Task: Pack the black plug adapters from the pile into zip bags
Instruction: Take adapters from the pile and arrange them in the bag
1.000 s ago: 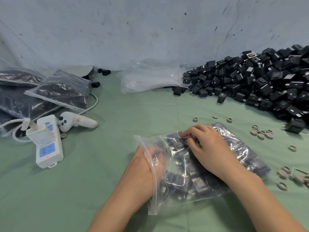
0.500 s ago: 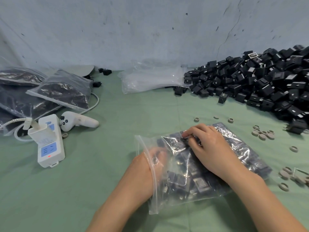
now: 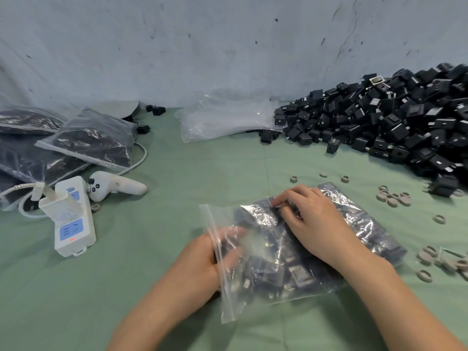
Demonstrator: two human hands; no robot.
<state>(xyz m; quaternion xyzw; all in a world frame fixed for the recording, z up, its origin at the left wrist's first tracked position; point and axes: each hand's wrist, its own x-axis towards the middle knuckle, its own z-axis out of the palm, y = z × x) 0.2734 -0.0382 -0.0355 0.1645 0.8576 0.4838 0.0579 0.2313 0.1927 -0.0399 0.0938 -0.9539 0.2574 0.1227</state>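
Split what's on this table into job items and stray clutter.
Job: open zip bag, black adapter pile, empty bags, filled bags.
Clutter: power strip, white controller, grey rings.

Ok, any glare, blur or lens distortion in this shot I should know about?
Head view: bright glare on the zip bag washes out some adapters inside; the left hand in its mouth is motion-blurred; the wide lens bends lines near the edges; the pile smears at far right.

Left grip (image 3: 205,259) reaches forward, fingers outstretched; right grip (image 3: 319,224) lies palm-down, fingers bent.
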